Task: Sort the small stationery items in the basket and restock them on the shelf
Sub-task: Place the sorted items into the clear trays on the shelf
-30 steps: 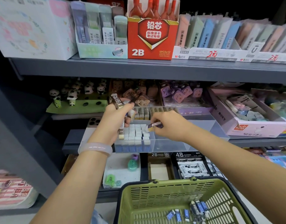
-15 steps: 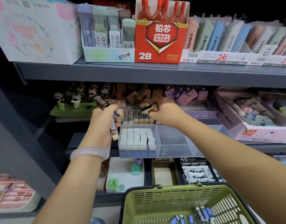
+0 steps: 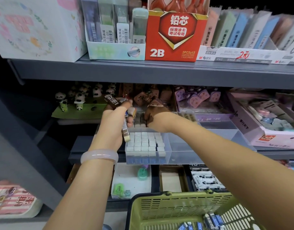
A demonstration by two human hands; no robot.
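The right hand (image 3: 153,113) has gone from the near white-eraser section to the shaded back row of the clear tray (image 3: 209,146), apparently slotting an eraser in; whether its fingers hold anything cannot be told. The shelf (image 3: 143,72) carries that tray, its front-left compartment packed with white erasers (image 3: 144,141). The green basket (image 3: 159,208) keeps a few blue-wrapped erasers (image 3: 211,220). The left hand (image 3: 113,123) grips several 2B erasers (image 3: 110,98).

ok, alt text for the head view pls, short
A person's right hand reaches into the back rows of a clear divided tray of erasers on a shop shelf, while the left hand grips several brown 2B erasers. A green basket with blue-wrapped erasers sits below.
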